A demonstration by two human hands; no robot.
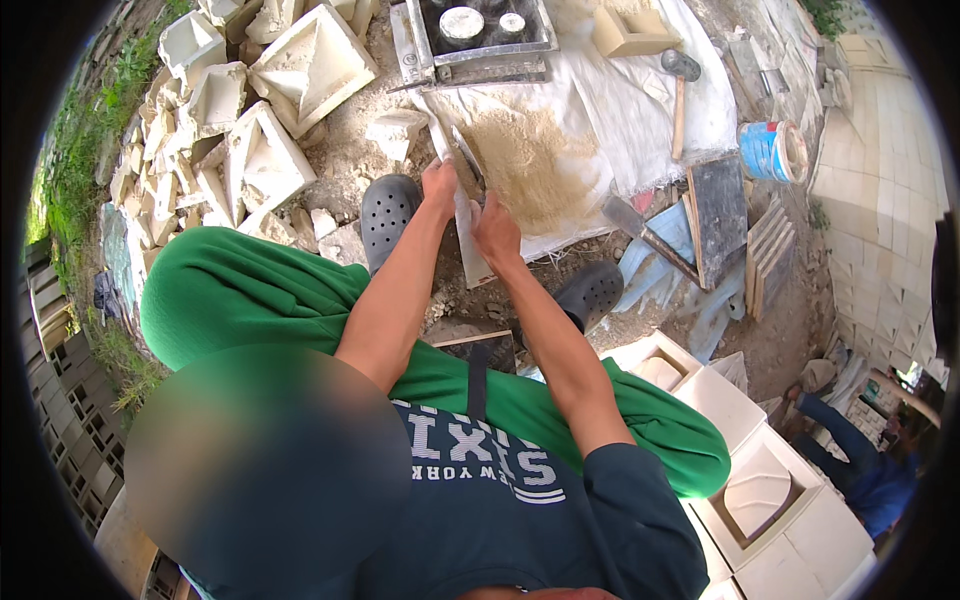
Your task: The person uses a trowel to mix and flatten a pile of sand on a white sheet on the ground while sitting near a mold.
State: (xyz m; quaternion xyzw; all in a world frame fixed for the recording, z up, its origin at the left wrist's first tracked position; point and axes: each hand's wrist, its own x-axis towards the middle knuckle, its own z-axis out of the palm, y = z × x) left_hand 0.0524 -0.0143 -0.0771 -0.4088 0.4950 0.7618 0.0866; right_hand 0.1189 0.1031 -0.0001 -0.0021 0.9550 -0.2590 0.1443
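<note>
My left hand (438, 182) is closed on the folded near-left edge of a white sheet (640, 130) spread on the ground. Just to its right, my right hand (496, 228) is wrapped round the handle of a trowel (466, 150). The trowel's narrow grey blade points away from me, beside the sheet's edge. A patch of tan sand or powder (530, 165) lies on the sheet, right of the blade. Beyond it stands a dark metal mold frame (490, 72) with two round, pale-topped pieces inside.
Broken cream-coloured cast blocks (265, 165) are piled at the far left. A mallet (680, 68), a cream block (632, 32) and a blue bucket (765, 152) stand to the right, near dark boards (718, 220). Hollow cream blocks (790, 500) sit behind my right side; another person (865, 465) is at the right rim.
</note>
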